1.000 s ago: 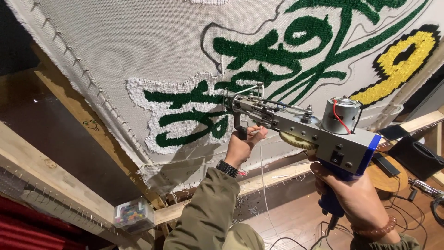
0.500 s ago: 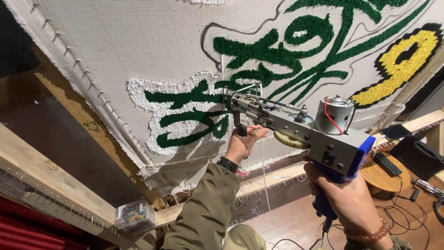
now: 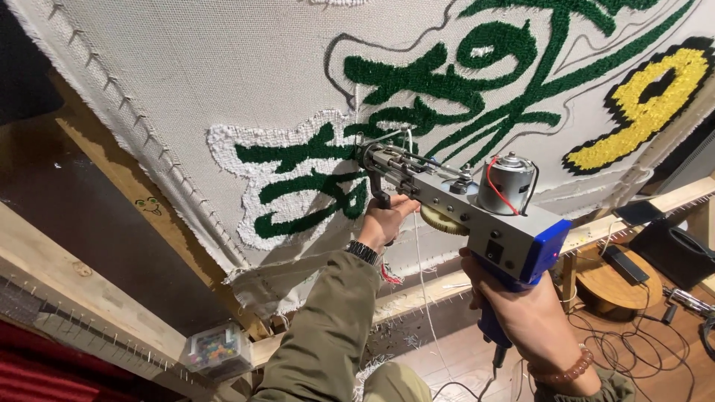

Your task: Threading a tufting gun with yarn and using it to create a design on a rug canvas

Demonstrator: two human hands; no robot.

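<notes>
The grey metal tufting gun with a blue rear housing and a silver cylindrical motor (image 3: 477,212) is held in both hands against the cream woven backing cloth stretched on a wooden frame (image 3: 186,97). The right hand (image 3: 521,313) is wrapped closed around the blue pistol grip below the housing; the left hand (image 3: 386,222) is closed around the black front handle under the barrel. Compared with the views of a second and half a second ago, the gun's rear end sits slightly lower and further left in the picture, while the needle tip remains at the same spot, touching the cloth at the right end of the dark green tufted pile outlined in white pile (image 3: 313,186). Judged from this, the tool is being re-angled about its tip rather than advanced along a line, so the green area appears no larger than before. A thin white yarn strand (image 3: 421,290) hangs below the gun. A clear plastic box of coloured small parts (image 3: 216,348) rests on the lower frame beam, well apart from both hands.
</notes>
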